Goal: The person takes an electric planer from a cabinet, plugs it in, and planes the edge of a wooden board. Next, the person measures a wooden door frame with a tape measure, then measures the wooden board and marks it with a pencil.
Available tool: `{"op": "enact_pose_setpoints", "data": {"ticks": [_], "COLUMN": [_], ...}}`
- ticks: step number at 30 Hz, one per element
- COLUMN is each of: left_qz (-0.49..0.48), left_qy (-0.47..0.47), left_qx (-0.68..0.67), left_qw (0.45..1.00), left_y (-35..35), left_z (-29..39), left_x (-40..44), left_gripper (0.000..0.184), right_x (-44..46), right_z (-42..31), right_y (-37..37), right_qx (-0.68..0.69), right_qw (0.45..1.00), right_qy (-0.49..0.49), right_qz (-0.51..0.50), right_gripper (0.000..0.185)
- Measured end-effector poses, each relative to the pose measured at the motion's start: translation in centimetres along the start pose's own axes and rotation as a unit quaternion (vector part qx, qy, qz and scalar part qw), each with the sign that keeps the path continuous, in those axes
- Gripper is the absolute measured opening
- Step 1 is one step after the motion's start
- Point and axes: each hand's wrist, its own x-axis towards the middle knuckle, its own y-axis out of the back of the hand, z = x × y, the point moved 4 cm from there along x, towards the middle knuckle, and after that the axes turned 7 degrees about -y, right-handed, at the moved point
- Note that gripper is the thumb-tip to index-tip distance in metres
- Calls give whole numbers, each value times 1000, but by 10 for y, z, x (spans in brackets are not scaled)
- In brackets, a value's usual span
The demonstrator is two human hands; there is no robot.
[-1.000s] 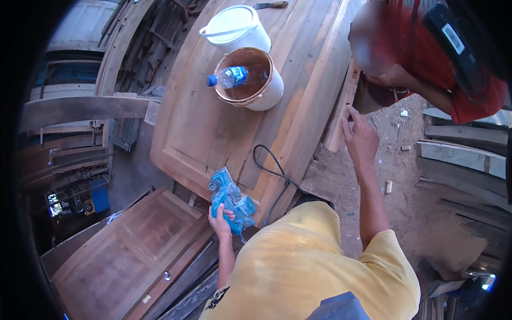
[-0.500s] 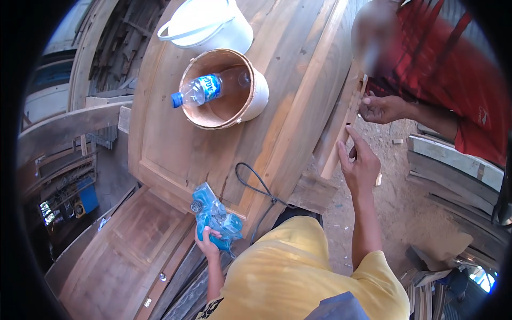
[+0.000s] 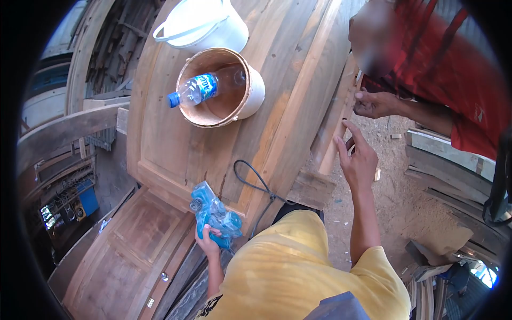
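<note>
My left hand is wrapped round the handle of a teal electric planer. The planer rests at the lower corner of a panelled wooden door. A black cord loops over the door beside it. On the other side, my right hand is raised by the edge of a long wooden piece, thumb and index finger apart and close to the wood; whether the fingertips touch it I cannot tell. A co-worker's hand, below a red sleeve, is near the same piece, a little farther off.
On the door stand a worn bucket with a plastic water bottle in it and a white lidded bucket. Another panelled door lies at lower left. Stacked boards line the right, over sandy ground.
The view has shifted slightly. My right hand remains by the wooden piece with its fingers apart, and my left keeps its hold on the planer. The co-worker's hand stays near the wood.
</note>
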Motion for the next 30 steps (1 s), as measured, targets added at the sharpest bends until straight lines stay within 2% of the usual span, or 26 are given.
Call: {"op": "enact_pose_setpoints", "data": {"ticks": [21,24,26,27,29,30], "left_qz": [17,17,10,12,22,23], "left_qy": [-47,-49,-54,-56,-50,-50], "left_qx": [-36,-37,-32,-34,-16,-17], "left_qw": [998,998,998,998,998,998], "left_y": [-4,-6,-6,-6,-4,-3], "left_z": [5,7,7,7,6,4], "left_x": [1,0,-1,0,-1,0], "left_gripper": [24,24,25,25,26,26], "right_x": [-11,-15,-26,-33,-60,-69], "right_z": [4,4,0,-5,-22,-27], "right_y": [-3,-7,-13,-17,-27,-29], "right_qx": [4,3,-5,-3,9,10], "right_qw": [999,999,983,983,970,970], "right_qy": [21,17,112,115,205,206], "right_qz": [33,37,144,145,128,128], "right_gripper": [38,30,21,21,15,15]}}
